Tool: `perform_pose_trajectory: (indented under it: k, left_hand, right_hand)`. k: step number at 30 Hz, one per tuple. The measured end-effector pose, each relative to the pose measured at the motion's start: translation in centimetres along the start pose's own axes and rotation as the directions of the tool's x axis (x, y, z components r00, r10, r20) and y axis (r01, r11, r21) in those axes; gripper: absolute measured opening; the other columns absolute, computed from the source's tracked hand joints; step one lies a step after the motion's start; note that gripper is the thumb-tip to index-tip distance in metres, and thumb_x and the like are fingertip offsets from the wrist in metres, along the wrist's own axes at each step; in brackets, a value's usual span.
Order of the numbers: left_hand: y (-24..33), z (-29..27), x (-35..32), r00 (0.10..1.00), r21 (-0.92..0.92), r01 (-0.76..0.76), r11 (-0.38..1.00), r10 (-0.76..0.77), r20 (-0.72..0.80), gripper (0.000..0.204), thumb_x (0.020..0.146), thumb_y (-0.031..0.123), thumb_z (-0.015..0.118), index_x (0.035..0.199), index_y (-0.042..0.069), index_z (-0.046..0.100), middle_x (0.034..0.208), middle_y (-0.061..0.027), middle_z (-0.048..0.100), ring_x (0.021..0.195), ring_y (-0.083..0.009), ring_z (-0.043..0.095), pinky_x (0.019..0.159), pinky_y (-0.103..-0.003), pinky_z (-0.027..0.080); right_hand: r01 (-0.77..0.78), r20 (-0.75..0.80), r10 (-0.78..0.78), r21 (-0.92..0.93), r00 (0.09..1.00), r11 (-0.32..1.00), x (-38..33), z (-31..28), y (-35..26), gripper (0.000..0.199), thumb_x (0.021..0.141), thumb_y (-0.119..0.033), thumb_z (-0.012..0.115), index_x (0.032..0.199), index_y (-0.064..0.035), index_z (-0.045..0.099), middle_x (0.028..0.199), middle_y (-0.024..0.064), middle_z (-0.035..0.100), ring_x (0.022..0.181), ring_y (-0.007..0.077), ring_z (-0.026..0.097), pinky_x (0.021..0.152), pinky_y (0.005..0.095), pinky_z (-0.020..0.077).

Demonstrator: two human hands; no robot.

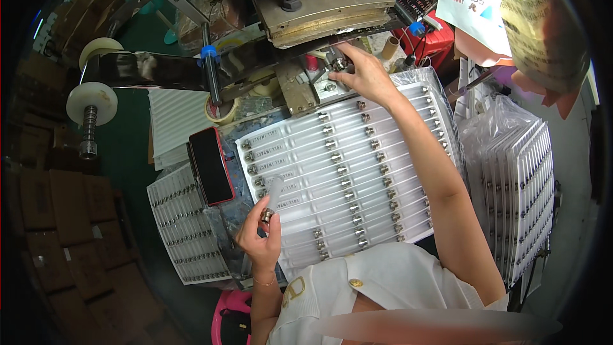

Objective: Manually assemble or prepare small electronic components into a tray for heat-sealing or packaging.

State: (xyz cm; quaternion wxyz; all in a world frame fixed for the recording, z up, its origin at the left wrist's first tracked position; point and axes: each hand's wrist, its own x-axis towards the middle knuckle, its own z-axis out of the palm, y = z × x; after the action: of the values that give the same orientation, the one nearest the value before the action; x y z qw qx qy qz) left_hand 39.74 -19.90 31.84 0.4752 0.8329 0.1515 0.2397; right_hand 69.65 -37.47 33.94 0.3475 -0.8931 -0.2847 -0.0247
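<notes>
Black phone (211,165) with red edge, white spool (93,103), stacked trays (520,198) — right, red box (437,41)

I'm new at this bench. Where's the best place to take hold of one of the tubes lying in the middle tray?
Probably by the clear barrel of a tube near its metal cap, coming from above. The tubes lie flat in the grooves of the tray, so only their tops are free. The left hand holds one upright near its cap.

One head-worn fisheye view looks steeply down, close over the tray (383,217) and press (319,6).
</notes>
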Motion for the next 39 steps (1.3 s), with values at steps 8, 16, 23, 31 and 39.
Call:
perform_pose_trajectory:
  k: [8,16,23,31,39]
  left_hand:
    - [-0.1,0.1,-0.3,1.0,-0.009,0.023,1.0,-0.023,0.016,0.031,0.078,0.0,0.062,0.108,-0.004,0.063,0.075,-0.0026,0.059,0.066,-0.0077,0.054,0.059,-0.02,0.043]
    - [-0.1,-0.1,-0.3,0.999,-0.003,-0.019,1.0,0.019,0.025,0.03,0.078,0.001,0.062,0.108,-0.005,0.063,0.073,-0.0028,0.058,0.065,-0.0079,0.053,0.058,-0.02,0.043]
    - [-0.5,0.1,-0.3,0.999,-0.03,-0.026,0.999,0.025,-0.024,0.03,0.075,0.004,0.065,0.105,-0.002,0.065,0.076,-0.0068,0.065,0.057,-0.0099,0.052,0.052,-0.022,0.042]
    - [-0.4,0.1,-0.2,0.999,-0.045,-0.021,0.999,0.019,-0.026,0.03,0.075,0.004,0.065,0.105,-0.002,0.065,0.073,-0.0059,0.063,0.056,-0.0093,0.051,0.052,-0.022,0.041]
    - [-0.5,0.1,-0.4,0.998,-0.03,-0.016,0.999,0.014,-0.053,0.03,0.076,0.004,0.065,0.105,-0.002,0.065,0.073,-0.0052,0.062,0.056,-0.009,0.049,0.052,-0.021,0.04]
  right_hand:
    - [0.163,-0.114,-0.158,0.036,0.981,0.986,0.0,0.6,1.3,0.053,0.073,-0.024,0.074,0.119,-0.0067,0.056,0.114,0.0151,0.06,0.102,0.0337,0.058,0.086,0.0391,0.0474]
    - [0.089,-0.031,-0.089,0.018,0.996,0.996,0.1,0.1,0.7,0.057,0.073,-0.024,0.075,0.121,-0.0025,0.054,0.122,0.0165,0.057,0.108,0.0313,0.058,0.087,0.0359,0.0472]
    - [0.144,-0.063,-0.145,-0.011,0.987,0.989,0.2,0.3,1.2,0.057,0.073,-0.025,0.076,0.121,-0.0038,0.055,0.121,0.0144,0.059,0.097,0.0297,0.061,0.073,0.0341,0.0494]
    - [0.126,-0.053,-0.126,-0.003,0.991,0.992,0.2,0.2,0.9,0.056,0.073,-0.025,0.076,0.121,-0.0041,0.055,0.119,0.0138,0.059,0.093,0.0289,0.062,0.07,0.034,0.0495]
    - [0.101,-0.062,-0.098,0.038,0.993,0.994,0.1,0.3,0.7,0.052,0.073,-0.023,0.074,0.12,-0.0096,0.056,0.11,0.0145,0.062,0.1,0.0334,0.059,0.084,0.0394,0.0478]
